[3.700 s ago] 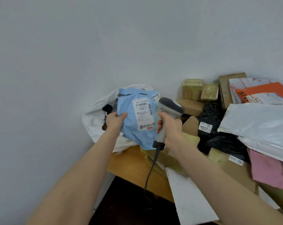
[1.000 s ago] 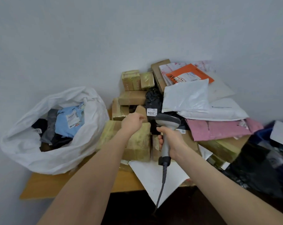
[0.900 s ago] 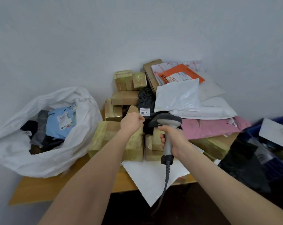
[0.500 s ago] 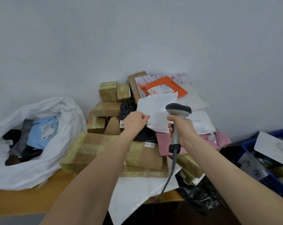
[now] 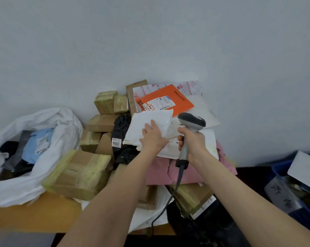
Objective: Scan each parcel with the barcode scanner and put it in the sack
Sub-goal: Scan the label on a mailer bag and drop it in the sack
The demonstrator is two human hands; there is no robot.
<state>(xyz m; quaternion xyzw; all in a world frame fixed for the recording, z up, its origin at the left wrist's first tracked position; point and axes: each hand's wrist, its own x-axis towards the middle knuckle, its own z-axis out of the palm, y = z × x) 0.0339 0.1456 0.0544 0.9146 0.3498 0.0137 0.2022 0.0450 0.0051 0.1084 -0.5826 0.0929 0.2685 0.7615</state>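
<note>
Nearest the person, below the barcode scanner (image 5: 190, 122), its cable (image 5: 170, 198) hangs past the front edge of the wooden counter (image 5: 35, 216), slack enough, it seems, to let the tool swing toward any label; the right hand (image 5: 191, 142) is wrapped round the scanner's handle, head upright and facing away from the person, probably held ready so that it need not be picked up for each parcel; just left of the scanner the left hand (image 5: 153, 137) lies wide, fingers fairly straight, on a white padded parcel (image 5: 150, 120) that tops the heap, touching it rather than clasping it, most likely to draw it off or turn it, since no label shows on its upper face; under the scanner lie pink parcels (image 5: 157, 173), and to its lower left a tape-wrapped box (image 5: 79, 173); well to the left of the scanner the white sack (image 5: 67, 132) gapes toward the person, its own folds propping the mouth so parcels can be dropped in one-handed, a blue parcel (image 5: 38, 145) already inside; beyond the scanner, against the wall, an orange mailer (image 5: 168, 102) lies with its barcode face-up.
</note>
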